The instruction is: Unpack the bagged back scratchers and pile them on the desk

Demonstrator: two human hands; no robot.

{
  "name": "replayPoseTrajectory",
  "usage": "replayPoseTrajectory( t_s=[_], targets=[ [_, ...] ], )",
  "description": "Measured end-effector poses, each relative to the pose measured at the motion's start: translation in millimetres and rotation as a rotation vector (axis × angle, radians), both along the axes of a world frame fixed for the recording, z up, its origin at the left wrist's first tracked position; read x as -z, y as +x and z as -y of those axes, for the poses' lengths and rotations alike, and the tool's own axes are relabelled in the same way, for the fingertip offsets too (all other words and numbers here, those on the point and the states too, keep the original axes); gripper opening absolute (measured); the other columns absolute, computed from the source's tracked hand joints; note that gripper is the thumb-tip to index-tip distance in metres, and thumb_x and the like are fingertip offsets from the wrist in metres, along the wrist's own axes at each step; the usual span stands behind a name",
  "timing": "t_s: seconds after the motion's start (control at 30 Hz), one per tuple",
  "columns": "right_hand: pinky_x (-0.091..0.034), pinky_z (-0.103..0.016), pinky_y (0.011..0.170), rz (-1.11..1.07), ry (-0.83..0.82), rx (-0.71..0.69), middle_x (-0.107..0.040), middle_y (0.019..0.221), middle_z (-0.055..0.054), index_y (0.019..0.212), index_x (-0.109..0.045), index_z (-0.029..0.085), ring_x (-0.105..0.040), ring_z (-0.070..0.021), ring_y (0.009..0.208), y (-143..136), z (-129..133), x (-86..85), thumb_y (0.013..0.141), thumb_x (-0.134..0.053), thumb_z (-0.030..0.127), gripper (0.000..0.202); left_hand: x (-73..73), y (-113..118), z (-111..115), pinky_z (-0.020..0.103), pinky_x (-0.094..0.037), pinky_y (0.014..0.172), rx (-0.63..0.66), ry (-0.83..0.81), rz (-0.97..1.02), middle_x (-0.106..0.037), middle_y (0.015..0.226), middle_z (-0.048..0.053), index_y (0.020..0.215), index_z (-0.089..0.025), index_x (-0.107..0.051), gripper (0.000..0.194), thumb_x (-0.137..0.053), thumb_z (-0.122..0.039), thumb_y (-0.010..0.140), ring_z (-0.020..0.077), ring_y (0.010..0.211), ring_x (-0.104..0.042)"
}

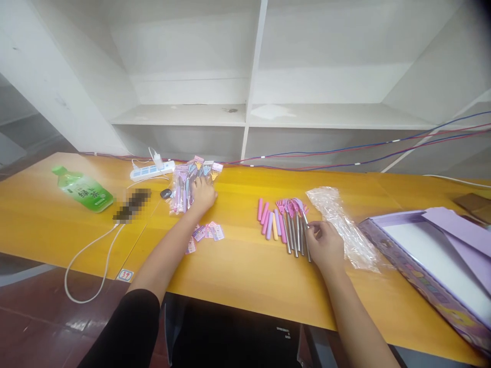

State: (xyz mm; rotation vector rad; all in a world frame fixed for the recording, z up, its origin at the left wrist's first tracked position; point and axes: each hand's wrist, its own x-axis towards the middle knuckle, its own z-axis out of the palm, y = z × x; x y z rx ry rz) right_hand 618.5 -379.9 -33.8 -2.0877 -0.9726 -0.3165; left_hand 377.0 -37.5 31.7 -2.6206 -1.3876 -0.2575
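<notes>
My left hand [204, 193] lies on a pile of packaged back scratchers [180, 186], fingers stretched out over the clear bags; the fingertips are partly hidden. Small claw-shaped heads in orange, blue and purple show through the plastic. My right hand [326, 245] is closed in a pinch at the rod of a back scratcher [306, 220], at the right end of a row. Beside it lie several unwrapped back scratchers [292, 230] with pink claw heads and metal rods. Left of them are loose handles [269, 225] in pink, purple and orange.
Printed cards [209, 232] lie below the pile. Clear plastic bags [341, 225] are right of the row, beside an open purple box [429, 276]. A green bottle [82, 189], a white cable [90, 237] and a power strip [151, 171] are at the left. Shelves [184, 113] stand behind.
</notes>
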Motion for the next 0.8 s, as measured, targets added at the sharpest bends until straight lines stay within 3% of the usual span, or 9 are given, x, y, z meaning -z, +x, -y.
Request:
replayPoseTrajectory(
  t_s=[0.2, 0.33, 0.4, 0.53, 0.63, 0.73, 0.8],
  targets=[
    [-0.045, -0.036, 0.079, -0.020, 0.027, -0.021, -0.066, 0.087, -0.005, 0.092, -0.068, 0.021, -0.060, -0.0204, 0.076, -4, -2, -3.9, 0.092, -0.055, 0.032, 0.017, -7.7, 7, 0, 0.052, -0.031, 0.111, 0.003, -0.002, -0.023, -0.056, 0.138, 0.028, 0.120, -0.004, -0.075, 0.035, -0.060, -0.017, 0.091, 0.0424, 0.134, -0.040],
    [-0.044, -0.035, 0.077, -0.031, 0.084, -0.053, -0.065, 0.085, -0.003, 0.091, -0.068, 0.022, -0.059, -0.0198, 0.076, -9, 0, -10.3, 0.093, -0.055, 0.030, 0.015, -18.5, 6, 14, 0.052, -0.035, 0.111, 0.023, 0.012, 0.016, -0.056, 0.136, 0.025, 0.108, -0.007, -0.080, 0.029, -0.065, -0.023, 0.090, 0.0429, 0.133, -0.041],
    [-0.044, -0.034, 0.074, -0.041, 0.123, -0.085, -0.064, 0.083, -0.003, 0.092, -0.069, 0.022, -0.058, -0.0192, 0.073, -11, 0, -12.7, 0.095, -0.055, 0.031, 0.016, -28.3, 2, 25, 0.052, -0.035, 0.114, 0.065, -0.038, 0.163, -0.055, 0.135, 0.024, 0.096, -0.009, -0.080, 0.023, -0.067, -0.027, 0.089, 0.0438, 0.135, -0.040],
    [-0.044, -0.033, 0.066, -0.086, 0.201, -0.171, -0.061, 0.077, -0.002, 0.093, -0.069, 0.022, -0.054, -0.0174, 0.065, -14, 1, -15.6, 0.099, -0.055, 0.035, 0.020, -56.1, -15, 54, 0.048, -0.045, 0.109, 0.218, -0.393, 0.554, -0.062, 0.118, 0.016, 0.078, -0.016, -0.070, 0.015, -0.062, -0.024, 0.087, 0.0344, 0.119, -0.058],
    [-0.043, -0.031, 0.059, -0.147, 0.241, -0.216, -0.064, 0.082, -0.003, 0.098, -0.069, 0.022, -0.053, -0.0155, 0.060, -22, 2, -22.8, 0.103, -0.053, 0.042, 0.026, -71.3, -40, 85, 0.036, -0.055, 0.085, 0.333, -0.624, 0.575, -0.067, 0.088, 0.006, 0.083, -0.019, -0.065, 0.019, -0.048, -0.024, 0.091, 0.0210, 0.082, -0.067],
    [-0.039, -0.027, 0.047, -0.489, 0.255, -0.394, -0.069, 0.101, -0.006, 0.128, -0.064, 0.025, -0.048, -0.0119, 0.055, -47, 3, -37.9, 0.104, -0.054, 0.054, 0.039, -69.7, -70, 127, 0.031, -0.053, 0.072, 0.452, -1.046, 0.621, -0.066, 0.071, 0.001, 0.092, -0.021, -0.059, 0.021, -0.039, -0.026, 0.096, 0.0181, 0.067, -0.066],
    [-0.031, -0.023, 0.039, -0.858, 0.262, -0.588, -0.068, 0.120, -0.009, 0.149, -0.050, 0.032, -0.050, -0.0108, 0.055, -75, 3, -49.8, 0.100, -0.058, 0.066, 0.060, -61.3, -90, 158, 0.029, -0.049, 0.071, 0.501, -1.135, 0.582, -0.066, 0.074, 0.000, 0.090, -0.021, -0.058, 0.011, -0.048, -0.025, 0.093, 0.0177, 0.069, -0.066]
  ],
)
